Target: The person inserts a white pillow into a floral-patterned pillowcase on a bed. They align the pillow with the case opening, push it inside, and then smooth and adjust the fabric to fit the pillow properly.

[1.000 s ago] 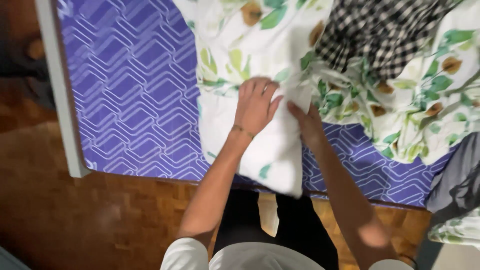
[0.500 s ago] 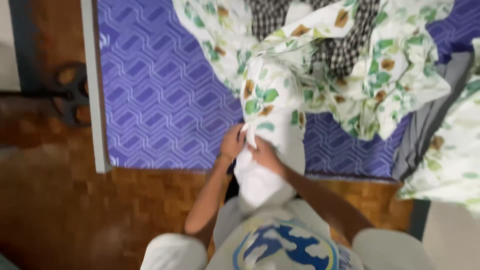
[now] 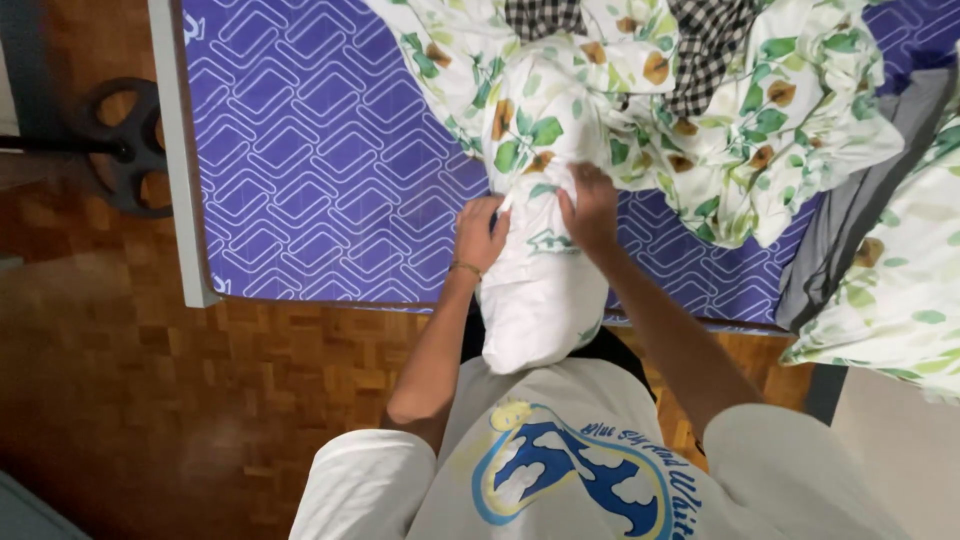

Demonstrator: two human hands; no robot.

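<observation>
Since 0.5 s before, both hands moved up the pillow [image 3: 540,290]; left hand [image 3: 481,232] and right hand [image 3: 590,205] were closed, gripping the leaf-print pillowcase [image 3: 535,130], pulling it lower.

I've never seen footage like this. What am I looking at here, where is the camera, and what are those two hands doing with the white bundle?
There is no machine here: a person wears one camera on the head, so the single view looks straight down over the chest and arms. The left hand, with a thin bracelet at the wrist, and the right hand both pinch the cloth of a white pillow. A leaf-printed cover is bunched over the pillow's far end, while its near end hangs over the edge towards the person. Underneath lies a purple patterned mattress. A heap of the same leafy bedding sits further back, with black-and-white checked fabric mixed in. The floor is wooden parquet.
</observation>
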